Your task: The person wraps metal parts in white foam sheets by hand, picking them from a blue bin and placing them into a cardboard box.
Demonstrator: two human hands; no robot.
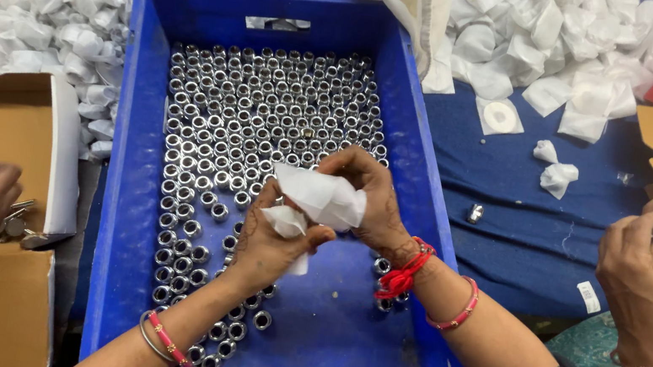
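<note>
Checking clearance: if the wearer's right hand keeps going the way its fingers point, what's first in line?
Probably the white paper the right hand already pinches; past it, the left hand. Depth unclear.

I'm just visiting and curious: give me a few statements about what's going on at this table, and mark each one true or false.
1. The crate is red. False: it is blue.
2. Shiny metal rings stand in rows inside the crate. True.
3. The left hand and right hand hold white paper over the crate. True.
4. No one else is at the table. False: other people's hands show at both edges.
5. Wrapped white bundles are heaped behind the crate. True.
</note>
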